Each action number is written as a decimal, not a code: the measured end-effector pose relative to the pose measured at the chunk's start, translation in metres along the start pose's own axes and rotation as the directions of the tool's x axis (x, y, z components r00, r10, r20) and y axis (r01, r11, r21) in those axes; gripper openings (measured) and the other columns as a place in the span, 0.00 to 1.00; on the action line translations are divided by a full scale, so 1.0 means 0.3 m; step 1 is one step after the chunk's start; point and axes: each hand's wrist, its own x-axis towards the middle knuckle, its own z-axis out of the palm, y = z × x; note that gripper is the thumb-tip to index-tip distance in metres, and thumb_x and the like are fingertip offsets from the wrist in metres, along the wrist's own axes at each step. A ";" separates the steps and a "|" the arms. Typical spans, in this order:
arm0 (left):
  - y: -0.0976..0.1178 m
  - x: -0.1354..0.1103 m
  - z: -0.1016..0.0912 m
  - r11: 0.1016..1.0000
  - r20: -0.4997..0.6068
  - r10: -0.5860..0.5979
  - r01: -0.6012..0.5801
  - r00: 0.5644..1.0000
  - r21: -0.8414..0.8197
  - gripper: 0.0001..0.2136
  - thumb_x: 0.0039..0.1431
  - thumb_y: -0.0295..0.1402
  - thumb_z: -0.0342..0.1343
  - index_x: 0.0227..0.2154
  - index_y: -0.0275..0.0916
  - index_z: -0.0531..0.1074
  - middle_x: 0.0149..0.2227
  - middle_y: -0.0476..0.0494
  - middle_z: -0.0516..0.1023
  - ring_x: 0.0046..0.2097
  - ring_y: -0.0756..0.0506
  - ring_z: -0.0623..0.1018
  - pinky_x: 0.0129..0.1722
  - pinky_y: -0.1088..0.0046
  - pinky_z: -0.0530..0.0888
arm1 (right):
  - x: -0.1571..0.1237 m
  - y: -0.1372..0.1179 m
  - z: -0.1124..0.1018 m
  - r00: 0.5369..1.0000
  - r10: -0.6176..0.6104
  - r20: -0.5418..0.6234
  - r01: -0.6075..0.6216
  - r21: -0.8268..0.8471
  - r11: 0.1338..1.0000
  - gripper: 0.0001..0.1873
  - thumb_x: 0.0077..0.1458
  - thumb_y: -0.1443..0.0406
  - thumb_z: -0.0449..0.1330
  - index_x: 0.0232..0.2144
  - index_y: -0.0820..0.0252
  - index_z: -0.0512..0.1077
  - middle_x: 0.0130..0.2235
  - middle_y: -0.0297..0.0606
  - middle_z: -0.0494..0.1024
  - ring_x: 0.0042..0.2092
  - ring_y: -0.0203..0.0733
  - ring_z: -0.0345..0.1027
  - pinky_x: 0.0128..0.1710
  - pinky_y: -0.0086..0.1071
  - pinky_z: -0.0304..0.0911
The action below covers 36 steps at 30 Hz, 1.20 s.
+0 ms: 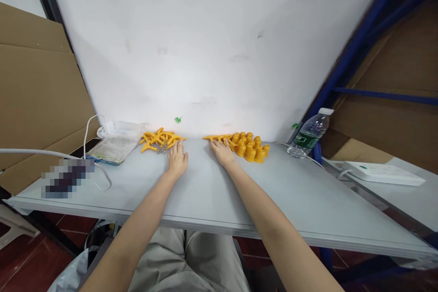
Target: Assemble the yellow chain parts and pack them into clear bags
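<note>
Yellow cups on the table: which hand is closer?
Right. The right hand is just left of the cups; the left hand is farther left, by another yellow pile.

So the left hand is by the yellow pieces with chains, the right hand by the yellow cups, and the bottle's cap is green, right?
Not quite: the head view shows the bottle with a white cap; its label is green. The left hand and right hand are placed as you say.
</note>
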 end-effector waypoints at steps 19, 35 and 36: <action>-0.034 0.006 0.027 0.995 0.042 0.086 -0.084 0.995 -0.062 0.27 0.61 0.32 0.44 0.63 0.35 0.55 0.63 0.30 0.60 0.65 0.36 0.59 0.61 0.51 0.60 | 0.094 -0.036 -0.071 0.885 0.313 0.344 -0.277 -0.149 0.949 0.38 0.58 0.69 0.46 0.69 0.55 0.43 0.71 0.42 0.35 0.70 0.55 0.22 0.61 0.66 0.17; 0.006 -0.002 -0.007 0.998 0.275 0.054 -0.064 0.960 0.027 0.17 0.60 0.26 0.45 0.48 0.36 0.74 0.45 0.37 0.79 0.47 0.43 0.77 0.51 0.65 0.71 | -0.099 0.105 -0.073 0.854 0.500 -0.147 -0.503 0.018 0.864 0.23 0.55 0.75 0.46 0.47 0.60 0.74 0.49 0.57 0.74 0.59 0.64 0.58 0.56 0.72 0.31; 0.012 -0.003 -0.014 0.999 0.279 0.040 -0.047 0.960 0.019 0.17 0.60 0.26 0.45 0.47 0.37 0.75 0.42 0.39 0.80 0.45 0.43 0.78 0.49 0.66 0.72 | -0.101 0.104 -0.072 0.872 0.460 -0.168 -0.458 0.056 0.887 0.21 0.55 0.74 0.47 0.46 0.61 0.74 0.47 0.57 0.74 0.56 0.64 0.61 0.55 0.72 0.33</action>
